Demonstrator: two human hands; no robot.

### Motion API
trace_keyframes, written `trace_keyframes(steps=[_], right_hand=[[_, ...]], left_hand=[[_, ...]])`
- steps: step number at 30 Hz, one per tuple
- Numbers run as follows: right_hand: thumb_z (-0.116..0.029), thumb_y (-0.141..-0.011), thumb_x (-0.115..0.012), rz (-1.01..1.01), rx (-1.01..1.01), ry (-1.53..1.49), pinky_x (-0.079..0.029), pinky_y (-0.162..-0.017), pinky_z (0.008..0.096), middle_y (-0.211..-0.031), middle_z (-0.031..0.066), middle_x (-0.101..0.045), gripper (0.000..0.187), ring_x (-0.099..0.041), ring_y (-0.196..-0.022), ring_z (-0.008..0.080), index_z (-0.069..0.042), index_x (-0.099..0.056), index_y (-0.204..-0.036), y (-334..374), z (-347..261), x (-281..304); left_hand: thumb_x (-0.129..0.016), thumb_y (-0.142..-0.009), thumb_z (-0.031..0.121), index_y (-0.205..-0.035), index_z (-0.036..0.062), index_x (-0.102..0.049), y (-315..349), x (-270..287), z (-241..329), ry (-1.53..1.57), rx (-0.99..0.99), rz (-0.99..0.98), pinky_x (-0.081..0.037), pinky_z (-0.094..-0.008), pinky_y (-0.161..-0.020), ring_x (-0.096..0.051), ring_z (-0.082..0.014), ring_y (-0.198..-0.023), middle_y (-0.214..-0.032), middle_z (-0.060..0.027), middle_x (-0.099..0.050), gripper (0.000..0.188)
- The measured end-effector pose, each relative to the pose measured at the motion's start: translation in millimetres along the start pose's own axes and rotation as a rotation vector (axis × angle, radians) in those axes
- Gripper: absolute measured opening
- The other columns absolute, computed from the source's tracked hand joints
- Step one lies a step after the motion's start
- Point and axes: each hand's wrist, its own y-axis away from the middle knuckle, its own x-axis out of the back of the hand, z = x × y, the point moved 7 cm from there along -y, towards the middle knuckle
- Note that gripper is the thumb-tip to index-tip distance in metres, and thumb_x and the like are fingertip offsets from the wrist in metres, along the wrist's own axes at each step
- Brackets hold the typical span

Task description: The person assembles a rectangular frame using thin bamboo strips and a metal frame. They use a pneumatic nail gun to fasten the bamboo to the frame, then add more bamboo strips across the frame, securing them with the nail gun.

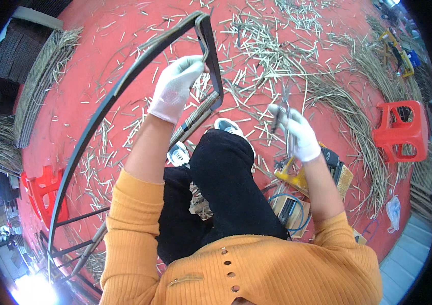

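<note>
My left hand (178, 86), in a white glove, pinches a flat brownish woven-furniture strip (204, 40) beside the corner of a dark metal frame (215, 63). That strip bends over the corner and lies along the frame's upper bar. Below the corner, a bar of the frame is wrapped in a tight coil of strip (195, 116). To the right, apart from the frame, my gloved right hand (297, 133) closes around grey metal shears (288, 114); the hand covers part of them.
Cut strip pieces (256, 46) litter the red floor. Long strips (348, 107) lie in a bundle at right. Red plastic stools (401, 131) (44, 190) stand on both sides. Below my right forearm are a yellow-and-black tool (297, 178) and a blue hose (305, 216).
</note>
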Motion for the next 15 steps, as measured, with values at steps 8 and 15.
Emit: trace_keyframes(steps=[8,15], right_hand=[[-0.016,-0.088,-0.061,-0.239,-0.157,0.726,-0.046,-0.054,0.0248,-0.079,0.0025,-0.059,0.029,-0.055,-0.062,0.0092,-0.001,-0.058,-0.112,-46.2,-84.4,-102.0],[-0.034,-0.093,-0.059,-0.429,-0.213,1.005,-0.046,-0.055,0.0279,-0.077,0.0019,-0.06,0.033,-0.058,-0.065,0.0101,-0.002,-0.063,-0.101,-68.8,-97.0,-116.0]], left_hand=[[-0.059,-0.098,0.019,-0.093,0.0014,-0.065,38.5,15.8,17.2,0.19,0.187,0.015,-0.05,-0.0241,-0.073,-0.063,-0.0103,-0.08,-0.089,-0.0051,-0.067,0.019],[-0.057,-0.099,0.02,-0.088,0.0036,-0.061,73.8,22.8,28.0,0.132,0.187,0.07,-0.051,-0.0266,-0.075,-0.064,-0.0136,-0.08,-0.092,-0.0082,-0.068,0.021]])
